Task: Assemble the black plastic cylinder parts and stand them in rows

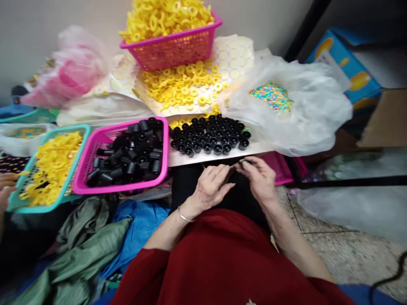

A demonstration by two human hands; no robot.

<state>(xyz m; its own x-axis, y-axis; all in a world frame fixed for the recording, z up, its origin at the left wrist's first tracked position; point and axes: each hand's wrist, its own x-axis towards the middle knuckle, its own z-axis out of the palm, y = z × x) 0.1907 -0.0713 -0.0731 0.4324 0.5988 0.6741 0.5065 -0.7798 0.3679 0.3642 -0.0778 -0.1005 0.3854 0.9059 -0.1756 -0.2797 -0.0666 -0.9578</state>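
My left hand (211,186) and my right hand (259,178) meet over my lap, just below the edge of a metal tray (254,148). Their fingertips pinch together on a small dark part (241,162), too blurred to name. The left wrist wears a thin silver bangle (184,216). On the tray stand several black cylindrical caps (210,135) in upright rows. Left of my hands, a pink basket (82,169) holds loose black caps (127,159).
A teal basket (74,165) of yellow rings (52,163) sits at the left, with another person's hand (4,186) beside it. Behind are a pink basket (178,48) heaped with yellow rings, loose yellow rings (184,87), a plastic bag (311,110) of pastel beads (271,95) and green cloth (85,245).
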